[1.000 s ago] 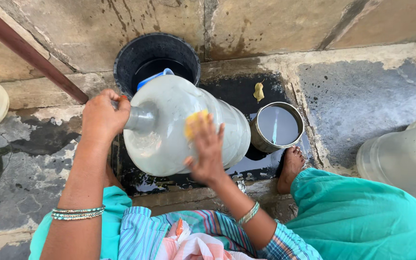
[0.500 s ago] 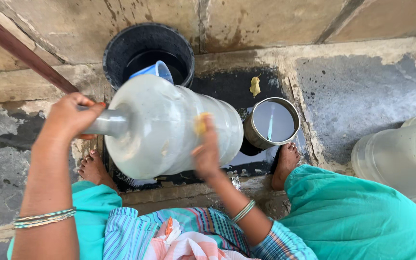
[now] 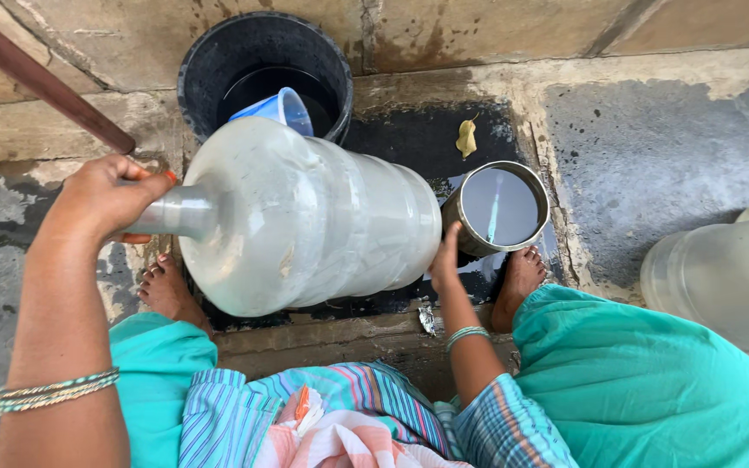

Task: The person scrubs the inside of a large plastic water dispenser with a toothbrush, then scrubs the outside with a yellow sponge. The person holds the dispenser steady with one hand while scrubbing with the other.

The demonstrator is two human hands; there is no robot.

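So the big translucent water jug (image 3: 305, 217) is now held fully sideways, neck pointing left. A second ago it was angled more toward the camera, with the right hand pressed flat on its upper side over something yellow. That hand has since been slid down to the base end, so the scrubbing on top looks paused and the jug seems to be getting turned or swirled instead. That part is only a guess from the grip.

The left hand (image 3: 106, 199) is wrapped tight around the jug's narrow neck, arm stretched forward, bangles seen at the forearm. The right hand (image 3: 446, 260) is pressed against the jug's bottom edge, fingers up, wrist bent back. Whether the yellow piece is in that hand can't be told. The hands are kept well apart, one at each end.

The jug is held in the air over the dark wet patch of the stone floor (image 3: 652, 147), in front of the black bucket (image 3: 210, 61) with a blue mug (image 3: 281, 108) in it. A steel pot (image 3: 500, 208) of water is sitting just beside the jug's base. Another clear jug (image 3: 726, 269) is lying off to the right.
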